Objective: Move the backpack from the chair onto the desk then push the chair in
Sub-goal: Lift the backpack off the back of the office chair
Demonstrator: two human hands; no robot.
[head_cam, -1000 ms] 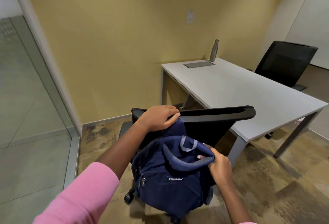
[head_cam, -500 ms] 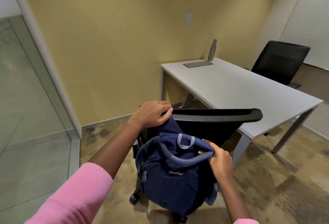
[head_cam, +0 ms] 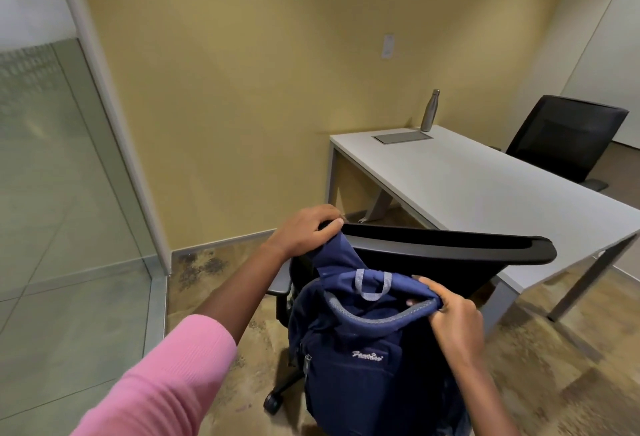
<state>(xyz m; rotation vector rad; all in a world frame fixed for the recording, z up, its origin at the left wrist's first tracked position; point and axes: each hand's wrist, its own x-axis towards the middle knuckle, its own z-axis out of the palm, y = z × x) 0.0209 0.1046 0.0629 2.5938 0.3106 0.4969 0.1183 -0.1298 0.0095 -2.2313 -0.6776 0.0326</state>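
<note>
Both hands clamped on navy fabric backpack (head_cam: 367,349): left hand (head_cam: 304,229) gripping strap, right hand (head_cam: 450,314) pinching top rim, beside black office chair (head_cam: 433,252); white bench (head_cam: 485,186) beyond.

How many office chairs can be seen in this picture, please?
2. The near chair stands in front of the person, with the backpack against its back. The far chair is behind the desk, on the right. None seems hidden.

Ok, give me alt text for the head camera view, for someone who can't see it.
Two hands grip a navy backpack in front of a black office chair: the left hand holds a strap at the chair back, the right hand pinches its top edge. Behind stands a white desk with a metal bottle.
</note>
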